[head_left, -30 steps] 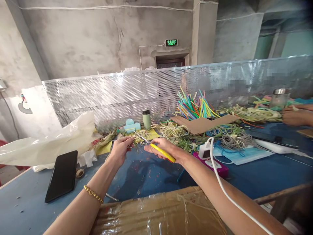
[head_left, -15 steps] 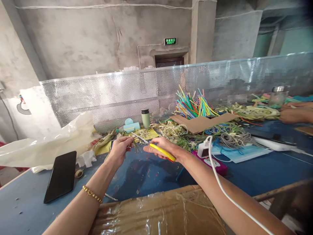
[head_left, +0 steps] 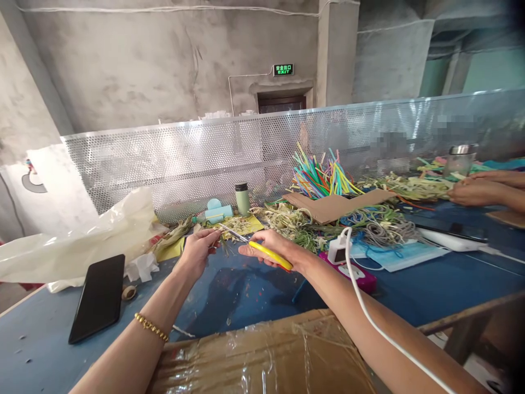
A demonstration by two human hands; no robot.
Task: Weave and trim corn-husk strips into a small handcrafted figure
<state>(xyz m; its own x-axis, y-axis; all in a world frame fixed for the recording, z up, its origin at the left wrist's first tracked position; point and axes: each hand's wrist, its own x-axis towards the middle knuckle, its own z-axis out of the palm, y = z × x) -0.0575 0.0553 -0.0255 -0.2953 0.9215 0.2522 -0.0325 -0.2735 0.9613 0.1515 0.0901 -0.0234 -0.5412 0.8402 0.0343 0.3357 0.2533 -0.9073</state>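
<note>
My right hand [head_left: 268, 247] grips a pair of scissors [head_left: 268, 254] by the yellow handle. The metal blades point up and left toward my left hand [head_left: 200, 249]. That hand is closed in a pinch, with its fingertips beside the blade tips; what lies between the fingers is too small to make out. A few thin dark strands hang near the blades. Just beyond both hands, pale dried plant strands [head_left: 241, 223] lie on a yellow sheet. Under my forearms is a cardboard box [head_left: 262, 355] covered with clear tape.
A black phone [head_left: 98, 298] lies left, near plastic sheeting [head_left: 82, 241]. Behind stand a green bottle [head_left: 242, 201] and colourful pipe cleaners [head_left: 324, 175]. A magenta power strip [head_left: 361, 276] with a white cable sits right. Another person's hands [head_left: 476, 189] work at far right.
The view has shifted slightly, so most things sit a little further left. My hands and the scissors keep nearly the same pose. The other person's hands have moved left.
</note>
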